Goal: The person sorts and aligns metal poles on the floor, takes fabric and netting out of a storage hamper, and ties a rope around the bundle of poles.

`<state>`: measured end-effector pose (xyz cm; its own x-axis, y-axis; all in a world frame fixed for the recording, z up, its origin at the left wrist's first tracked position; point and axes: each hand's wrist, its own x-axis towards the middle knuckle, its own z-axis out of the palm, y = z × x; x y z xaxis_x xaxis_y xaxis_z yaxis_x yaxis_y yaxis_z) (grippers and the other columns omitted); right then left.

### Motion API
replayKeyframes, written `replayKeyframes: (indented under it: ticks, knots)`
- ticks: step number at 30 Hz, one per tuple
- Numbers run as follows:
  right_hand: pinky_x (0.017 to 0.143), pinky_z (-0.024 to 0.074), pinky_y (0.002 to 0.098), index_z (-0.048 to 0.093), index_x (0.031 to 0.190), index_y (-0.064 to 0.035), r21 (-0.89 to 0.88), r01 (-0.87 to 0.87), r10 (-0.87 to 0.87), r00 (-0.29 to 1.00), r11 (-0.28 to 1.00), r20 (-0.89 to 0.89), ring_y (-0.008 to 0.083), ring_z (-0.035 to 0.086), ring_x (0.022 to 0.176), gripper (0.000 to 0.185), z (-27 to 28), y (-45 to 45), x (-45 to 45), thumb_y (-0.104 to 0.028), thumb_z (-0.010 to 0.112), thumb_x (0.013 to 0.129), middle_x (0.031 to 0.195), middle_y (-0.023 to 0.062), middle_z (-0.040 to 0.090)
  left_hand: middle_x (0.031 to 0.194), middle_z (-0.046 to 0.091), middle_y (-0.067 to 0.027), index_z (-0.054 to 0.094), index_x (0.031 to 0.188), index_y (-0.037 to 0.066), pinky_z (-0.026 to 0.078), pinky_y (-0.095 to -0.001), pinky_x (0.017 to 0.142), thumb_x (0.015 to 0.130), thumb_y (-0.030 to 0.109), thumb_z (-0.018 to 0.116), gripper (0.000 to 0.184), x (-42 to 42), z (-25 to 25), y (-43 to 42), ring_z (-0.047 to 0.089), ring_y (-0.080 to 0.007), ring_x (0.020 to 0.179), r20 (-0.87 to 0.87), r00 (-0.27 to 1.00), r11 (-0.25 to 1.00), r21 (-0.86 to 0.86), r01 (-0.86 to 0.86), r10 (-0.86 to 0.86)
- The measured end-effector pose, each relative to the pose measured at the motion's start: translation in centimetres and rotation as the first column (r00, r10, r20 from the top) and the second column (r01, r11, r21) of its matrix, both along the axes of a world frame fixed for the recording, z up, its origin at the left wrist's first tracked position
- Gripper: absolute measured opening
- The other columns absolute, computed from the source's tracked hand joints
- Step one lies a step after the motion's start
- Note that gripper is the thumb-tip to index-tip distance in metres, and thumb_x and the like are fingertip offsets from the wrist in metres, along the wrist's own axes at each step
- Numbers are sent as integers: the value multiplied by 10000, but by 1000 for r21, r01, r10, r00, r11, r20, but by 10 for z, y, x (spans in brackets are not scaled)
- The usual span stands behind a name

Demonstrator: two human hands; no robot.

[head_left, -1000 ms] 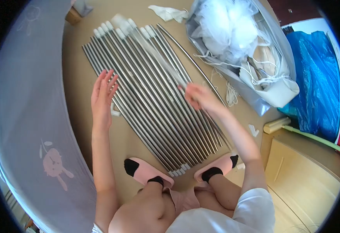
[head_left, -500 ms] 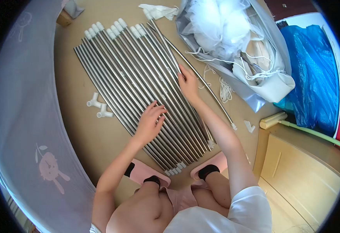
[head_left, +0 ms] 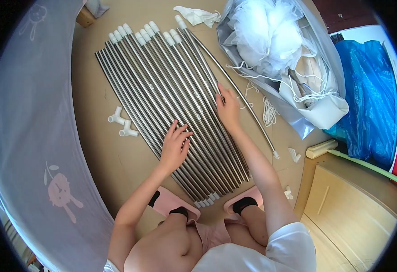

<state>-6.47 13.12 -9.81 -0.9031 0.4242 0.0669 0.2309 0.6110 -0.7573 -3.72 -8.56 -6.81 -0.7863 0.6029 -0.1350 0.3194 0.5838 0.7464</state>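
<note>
A row of long metal poles [head_left: 162, 104] lies side by side on the floor, some with white plastic end caps. My left hand [head_left: 175, 147] rests over the middle of the row, fingers spread and holding nothing. At the row's right edge, my right hand [head_left: 228, 110] has its fingers stretched along the outermost pole and touching it; their undersides are hidden. Farther right lies a separate thin pole [head_left: 253, 112], angled away from the row. Two white plastic connectors [head_left: 122, 122] sit left of the row.
A grey bag [head_left: 337, 86] with white tulle [head_left: 266, 36] and cords stands at the upper right, near a blue plastic bag [head_left: 368, 99]. White string [head_left: 269, 112] and a small white piece [head_left: 294, 154] lie nearby. Grey fabric [head_left: 30, 113] hangs left; a wooden cabinet [head_left: 343, 199] stands right.
The pole at my right hand has come down and left against the row, and the right fingers have loosened. My left hand stays over the poles. The whole view has shifted slightly.
</note>
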Motion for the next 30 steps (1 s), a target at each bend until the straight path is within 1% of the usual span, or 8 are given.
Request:
replayKeyframes:
  ticks: [8,14,18,19,24,26,29,30]
  knots:
    - [687,417,342,557,1113,-110,128,23,-29,998,991,50,253,509,768,333,-9,29,3,-105,549,780,859,101,509,1219,456,-105,577,981,54,276,-460,983,809,73,511,185,3,-4,-1,248,-358,1251,-48,999,1000,-3,23,-23]
    - [785,379,379,494,1179,-110,596,-30,-7,998,803,61,280,449,930,449,-1,49,9,-262,590,767,1022,132,472,1220,456,-105,573,972,47,290,-465,969,808,59,505,178,3,-4,-2,244,-374,1249,-45,999,1000,7,31,-30]
    - [861,371,396,457,1184,-68,422,-89,7,981,902,192,350,455,1003,506,-16,88,8,-346,573,777,1102,183,455,1266,394,-130,556,1011,81,230,-478,988,778,59,539,235,7,-7,-3,213,-393,1248,-125,992,999,-32,-18,14]
    - [920,341,451,449,1163,-35,233,-139,40,922,963,386,422,404,1089,503,1,90,5,-348,554,784,1244,208,370,1281,363,-140,532,1053,87,216,-471,995,774,58,541,280,7,-8,-4,202,-388,1252,-172,984,998,-43,-55,47]
    - [883,374,425,457,1144,-35,103,-221,146,866,970,479,380,431,1074,472,6,108,9,-337,547,792,1214,198,397,1319,278,-168,424,1193,93,181,-457,1011,758,46,542,453,16,-9,-32,182,-366,1262,-219,927,950,3,-311,304]
    - [837,397,417,494,1075,-13,351,-260,166,947,899,276,363,473,1020,418,21,106,16,-319,546,795,1134,208,466,1344,233,-171,316,1276,72,173,-448,1019,771,46,530,550,23,-19,-47,177,-332,1270,-37,832,829,119,-546,554]
    - [783,417,416,520,1001,3,138,-303,196,841,943,504,359,515,936,359,43,113,18,-287,548,792,1004,203,538,1348,232,-155,219,1323,53,194,-410,1022,801,73,510,598,30,-15,-58,219,-291,1254,464,539,559,109,-822,703]
    - [783,417,416,520,1001,3,138,-303,196,840,943,505,359,515,936,359,39,113,21,-287,548,792,1004,203,538,1348,232,-155,219,1323,53,194,-410,1022,801,73,510,598,30,-14,-61,219,-291,1254,465,538,558,108,-823,703]
